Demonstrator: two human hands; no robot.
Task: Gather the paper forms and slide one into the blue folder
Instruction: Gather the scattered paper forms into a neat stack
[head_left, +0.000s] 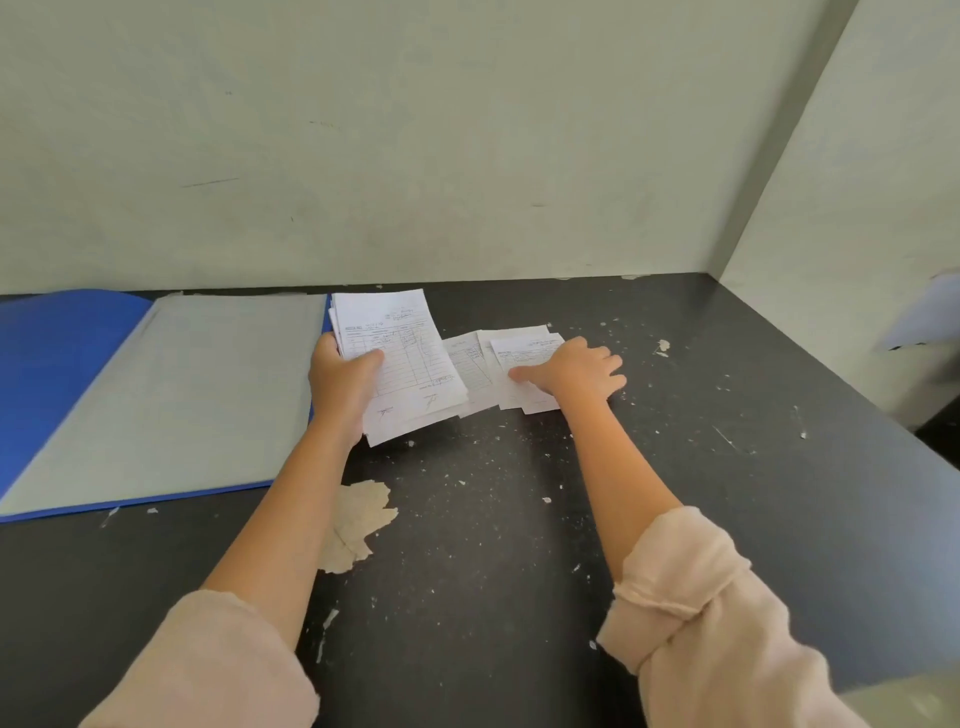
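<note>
A blue folder (57, 358) lies open on the left of the dark table, a pale sheet (197, 384) covering its right half. Just right of it, my left hand (340, 382) grips a stack of printed paper forms (402, 358), thumb on top, the stack lifted slightly at an angle. More loose forms (498, 364) lie fanned on the table to the right of the stack. My right hand (576, 371) rests flat on these, fingers spread, thumb pressing the top sheet.
The black table (519, 519) is scratched and flecked, with a chipped pale patch (358, 519) near my left forearm. A wall stands close behind and a partition at the right, where a sheet of paper (930, 312) hangs.
</note>
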